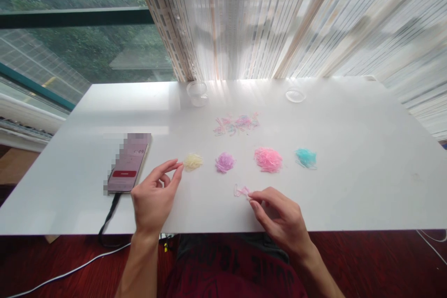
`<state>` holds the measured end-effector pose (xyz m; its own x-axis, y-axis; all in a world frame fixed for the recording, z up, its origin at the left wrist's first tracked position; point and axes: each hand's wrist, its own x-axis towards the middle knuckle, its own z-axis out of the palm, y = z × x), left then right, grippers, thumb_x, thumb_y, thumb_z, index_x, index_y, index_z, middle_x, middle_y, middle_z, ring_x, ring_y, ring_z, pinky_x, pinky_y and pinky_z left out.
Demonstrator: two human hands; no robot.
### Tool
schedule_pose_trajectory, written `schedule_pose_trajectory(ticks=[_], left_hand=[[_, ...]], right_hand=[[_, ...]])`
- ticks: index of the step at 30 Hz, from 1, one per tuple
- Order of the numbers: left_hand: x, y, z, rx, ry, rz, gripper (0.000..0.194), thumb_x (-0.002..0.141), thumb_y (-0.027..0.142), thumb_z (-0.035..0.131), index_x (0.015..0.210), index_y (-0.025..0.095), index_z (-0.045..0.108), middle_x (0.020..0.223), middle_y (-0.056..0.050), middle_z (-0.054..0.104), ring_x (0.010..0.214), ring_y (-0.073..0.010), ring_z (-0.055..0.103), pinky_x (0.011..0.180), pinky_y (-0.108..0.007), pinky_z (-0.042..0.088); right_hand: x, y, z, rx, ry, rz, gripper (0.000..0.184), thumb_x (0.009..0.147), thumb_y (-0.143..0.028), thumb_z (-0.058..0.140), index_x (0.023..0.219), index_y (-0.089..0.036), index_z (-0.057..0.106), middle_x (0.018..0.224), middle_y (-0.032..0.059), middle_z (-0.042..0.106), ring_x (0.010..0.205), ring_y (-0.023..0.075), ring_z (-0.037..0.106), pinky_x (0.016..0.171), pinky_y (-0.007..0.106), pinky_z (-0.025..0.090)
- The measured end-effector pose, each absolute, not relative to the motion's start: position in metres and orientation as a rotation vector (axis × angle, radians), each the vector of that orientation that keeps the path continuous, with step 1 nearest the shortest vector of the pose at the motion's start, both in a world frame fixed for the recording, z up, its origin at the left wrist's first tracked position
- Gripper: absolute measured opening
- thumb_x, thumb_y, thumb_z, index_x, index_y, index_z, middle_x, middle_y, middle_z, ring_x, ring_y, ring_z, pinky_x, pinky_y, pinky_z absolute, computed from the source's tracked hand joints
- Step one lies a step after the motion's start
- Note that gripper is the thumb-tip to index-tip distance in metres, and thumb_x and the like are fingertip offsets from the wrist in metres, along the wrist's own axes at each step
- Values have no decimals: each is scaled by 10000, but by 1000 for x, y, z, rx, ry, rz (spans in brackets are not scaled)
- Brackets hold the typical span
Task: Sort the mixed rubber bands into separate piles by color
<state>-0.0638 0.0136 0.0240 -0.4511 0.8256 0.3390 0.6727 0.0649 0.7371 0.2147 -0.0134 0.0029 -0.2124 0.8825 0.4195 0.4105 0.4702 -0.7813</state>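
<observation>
My left hand [155, 195] is closed in a pinch at the left edge of a pile of pale yellow elastic bands [193, 162]. What lies between its fingertips is too small to make out. My right hand [279, 219] pinches the edge of a few small pink and clear elastic bands [241, 191] near the front of the table. Beyond the hands, a purple pile [225, 162], a larger pink pile [268, 159] and a turquoise pile [306, 158] stand in a row with the yellow one. Behind them lies a loose spread of mixed-colour bands [239, 123].
The white table [366, 186] has a clear round container [197, 91] and a clear round lid [295, 96] at its back. A phone [129, 163] with a black cable [111, 214] lies on the left. A striped curtain [240, 23] hangs behind the table.
</observation>
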Motion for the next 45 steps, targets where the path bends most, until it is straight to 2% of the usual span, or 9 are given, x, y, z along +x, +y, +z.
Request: schedule_pose_trajectory(ticks=[12, 17, 20, 23, 25, 29, 34, 39, 45], left_hand=[[-62, 19, 13, 1500, 2178, 1232, 311, 863, 437, 783, 1095, 237, 831, 920, -24, 832, 533, -86, 502, 599, -235, 477], [-63, 15, 13, 1564, 2154, 1264, 307, 889, 420, 777, 1127, 230, 809, 943, -21, 829, 498, -77, 438, 534, -224, 440], [-62, 10, 15, 1645, 2159, 1303, 278, 915, 391, 768, 1131, 218, 796, 862, 0, 799, 484, -74, 414, 510, -221, 419], [-57, 4, 16, 1770, 2170, 1352, 219, 930, 345, 770, 1102, 210, 792, 680, 50, 680, 486, -80, 415, 522, -218, 418], [-51, 0, 17, 1844, 2114, 1370, 178, 946, 308, 762, 1091, 208, 780, 653, 60, 635, 496, -84, 444, 530, -212, 437], [-32, -6, 18, 2121, 1701, 1183, 146, 983, 230, 718, 1126, 211, 733, 910, -1, 759, 545, -82, 547, 611, -219, 532], [-6, -4, 13, 2285, 1378, 968, 218, 1024, 252, 664, 1233, 195, 678, 1094, -73, 799, 666, -134, 686, 691, -262, 619], [1, -1, 8, 2330, 1354, 903, 228, 1028, 236, 659, 1250, 183, 671, 1119, -88, 810, 959, -222, 792, 880, -341, 653], [5, 0, 3, 2347, 1302, 939, 203, 1011, 205, 680, 1213, 186, 688, 1123, -85, 813, 987, -234, 791, 876, -357, 649]], right_hand=[[215, -13, 4, -1086, -1834, 646, 132, 995, -116, 641, 1037, -221, 710, 799, 2, 704, 699, 141, 664, 654, 251, 535], [215, -13, 5, -1093, -1826, 651, 138, 995, -113, 644, 1047, -222, 710, 815, 4, 712, 715, 140, 667, 676, 253, 543], [215, -12, 5, -1108, -1813, 645, 145, 994, -108, 643, 1055, -222, 710, 837, 9, 722, 736, 141, 670, 691, 254, 549], [214, -12, 6, -1126, -1791, 624, 154, 990, -107, 639, 1061, -224, 710, 845, 14, 723, 742, 148, 670, 685, 260, 556], [214, -12, 7, -1135, -1770, 603, 174, 987, -97, 628, 1068, -227, 711, 841, 14, 718, 741, 152, 669, 672, 263, 558], [213, -10, 7, -1163, -1741, 563, 212, 987, -73, 594, 1071, -231, 708, 874, 27, 726, 791, 168, 685, 701, 286, 576], [211, -9, 2, -1215, -1854, 482, 232, 983, -89, 595, 1148, -232, 676, 957, 60, 731, 913, 231, 663, 808, 388, 592], [211, -12, 0, -1236, -1992, 470, 313, 970, -89, 612, 1259, -209, 610, 1081, 98, 702, 1026, 268, 611, 904, 458, 580], [218, -16, 1, -1305, -2026, 446, 256, 979, -109, 627, 1216, -205, 637, 1072, 103, 668, 1027, 275, 602, 896, 453, 573]])
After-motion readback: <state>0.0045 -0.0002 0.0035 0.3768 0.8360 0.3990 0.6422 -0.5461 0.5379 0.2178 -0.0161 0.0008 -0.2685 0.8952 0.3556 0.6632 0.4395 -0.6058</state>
